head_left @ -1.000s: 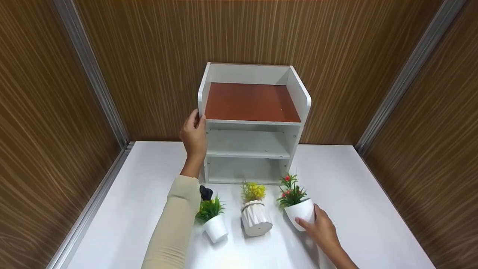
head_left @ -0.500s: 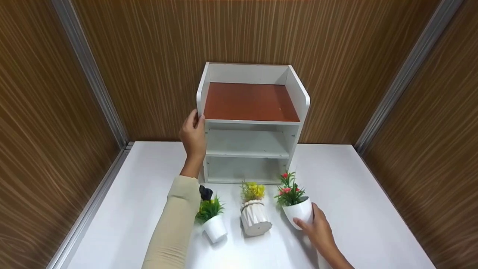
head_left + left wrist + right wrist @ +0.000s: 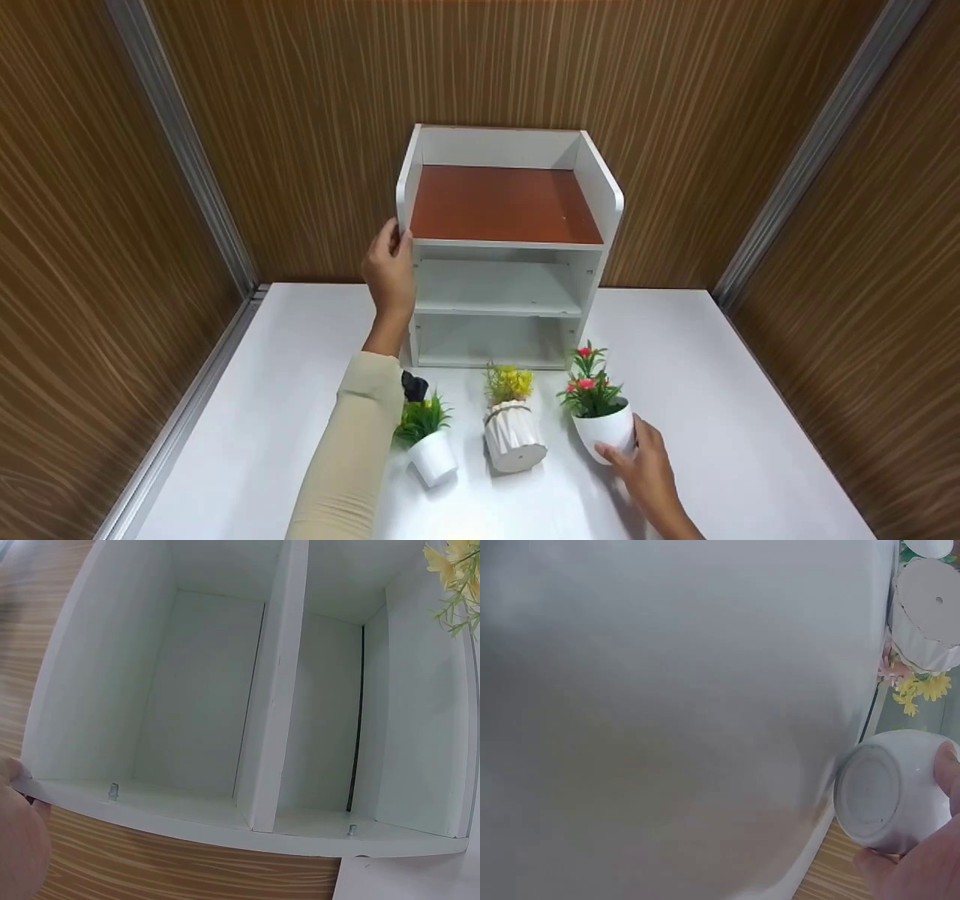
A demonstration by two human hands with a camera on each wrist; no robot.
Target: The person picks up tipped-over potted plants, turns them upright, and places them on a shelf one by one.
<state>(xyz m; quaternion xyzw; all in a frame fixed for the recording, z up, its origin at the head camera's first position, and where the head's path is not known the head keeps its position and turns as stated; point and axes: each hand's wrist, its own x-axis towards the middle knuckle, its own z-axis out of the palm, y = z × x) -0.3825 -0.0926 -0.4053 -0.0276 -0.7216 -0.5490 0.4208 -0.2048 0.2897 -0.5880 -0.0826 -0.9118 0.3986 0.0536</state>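
A white shelf unit (image 3: 498,313) with a reddish-brown top panel (image 3: 506,205) stands against the back wall. My left hand (image 3: 390,274) grips the front edge of its left side panel, thumb in front; the left wrist view shows this hand (image 3: 22,840) at the panel's edge. In my right hand (image 3: 646,469) is a potted plant (image 3: 606,435) with pink-red flowers, its white pot pinched between thumb and fingers and leaning slightly left. From the right wrist, the pot's round base (image 3: 868,791) faces the camera.
Two more potted plants lie on the white table (image 3: 720,390): one with yellow flowers in a ribbed pot (image 3: 514,439), one with green leaves in a smooth pot (image 3: 433,457). A black object (image 3: 413,387) sits beside my left sleeve. Wood-grain walls (image 3: 847,262) enclose the table.
The plant in my right hand has tipped more upright, its flowers rising slightly, and the hand has shifted a little. My left hand stays on the shelf unit.
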